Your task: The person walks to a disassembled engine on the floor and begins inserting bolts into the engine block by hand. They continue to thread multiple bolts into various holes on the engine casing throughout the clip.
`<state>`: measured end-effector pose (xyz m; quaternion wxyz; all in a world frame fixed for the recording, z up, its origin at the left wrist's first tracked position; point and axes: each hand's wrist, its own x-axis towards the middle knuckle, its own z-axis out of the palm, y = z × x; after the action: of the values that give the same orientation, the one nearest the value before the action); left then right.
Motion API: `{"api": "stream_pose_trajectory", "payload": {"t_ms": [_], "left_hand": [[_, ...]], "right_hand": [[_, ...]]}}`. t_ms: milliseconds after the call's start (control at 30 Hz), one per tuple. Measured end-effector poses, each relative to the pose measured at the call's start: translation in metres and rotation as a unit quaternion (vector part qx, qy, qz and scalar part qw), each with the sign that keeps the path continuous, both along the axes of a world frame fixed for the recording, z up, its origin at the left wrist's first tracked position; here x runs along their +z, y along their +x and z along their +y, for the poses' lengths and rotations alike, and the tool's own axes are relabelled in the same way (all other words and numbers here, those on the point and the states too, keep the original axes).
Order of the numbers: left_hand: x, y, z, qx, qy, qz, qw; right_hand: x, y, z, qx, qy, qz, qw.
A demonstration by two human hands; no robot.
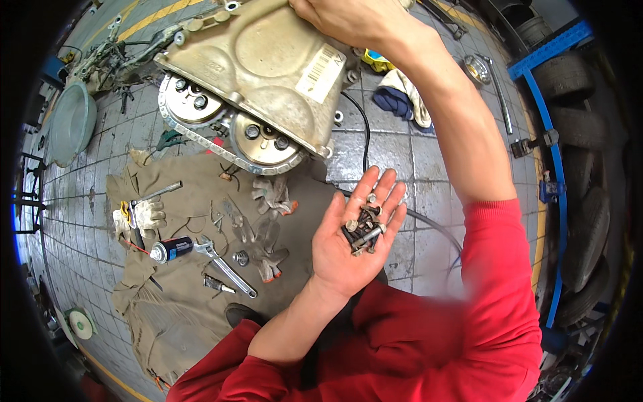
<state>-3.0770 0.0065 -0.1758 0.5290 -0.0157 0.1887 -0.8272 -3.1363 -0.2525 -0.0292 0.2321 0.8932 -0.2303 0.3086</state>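
Several small bolts (366,231) lie heaped in the upturned palm of my left hand (345,244), whose fingers are stretched out and cupped slightly around them. Above it stands an engine part with a dull metal timing cover (268,74). Two round cam sprockets (192,102) and a timing chain (221,153) show along the cover's lower edge. My right hand (335,19) reaches to the top of this cover, its visible fingers bent down against the far edge. The upper frame edge cuts off part of that hand, so whatever it pinches is hidden.
A brown cloth (181,321) carries an adjustable wrench (228,268), a spray can (171,250), a small tube (218,284) and work gloves (264,248). Left of the engine sits a grey-green basin (72,124). A black hose (365,127) crosses the tiles; tyres (569,127) fill a blue rack (550,144).
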Motion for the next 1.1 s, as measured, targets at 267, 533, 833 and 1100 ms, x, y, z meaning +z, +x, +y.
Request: {"api": "stream_pose_trajectory", "payload": {"t_ms": [267, 533, 833, 1100], "left_hand": [[-0.003, -0.001, 0.0, 0.005, -0.025, -0.013, 1.0], [-0.002, 0.004, -0.002, 0.013, -0.008, 0.011, 1.0], [-0.001, 0.005, -0.003, 0.014, 0.0, 0.028, 1.0], [0.0, 0.003, -0.003, 0.016, -0.006, 0.032, 0.999]], "right_hand": [[0.012, -0.002, 0.008, -0.054, 0.083, 0.001, 0.995], [0.032, 0.007, 0.022, -0.121, 0.148, 0.094, 0.977], [0.019, 0.002, -0.003, -0.027, 0.022, 0.105, 0.994], [0.017, 0.003, 0.0, -0.058, 0.034, 0.09, 0.994]]}}
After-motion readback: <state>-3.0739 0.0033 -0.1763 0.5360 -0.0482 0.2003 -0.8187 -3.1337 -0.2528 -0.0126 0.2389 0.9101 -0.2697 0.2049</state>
